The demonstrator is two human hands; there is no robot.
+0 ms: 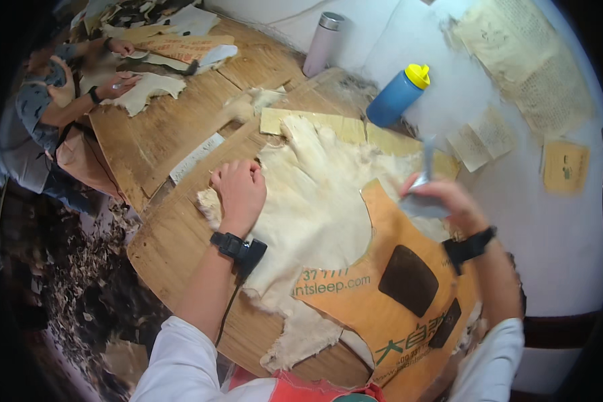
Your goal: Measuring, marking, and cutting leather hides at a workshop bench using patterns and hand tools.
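A pale cream animal hide is spread over the wooden table before me. On its right part lies a cut orange pattern sheet with green print. Two dark brown flat pieces, a larger one and a smaller one, rest on the sheet. My left hand is closed at the hide's left edge, its fingertips hidden. Over the sheet's upper end, my right hand, blurred by motion, is closed around a grey tool with a thin upright part; its exact kind is unclear.
Against the wall stand a pink flask and a blue bottle with a yellow cap. A white ruler-like strip lies on the table. At far left, another person handles a pale hide. Dark scraps litter the floor.
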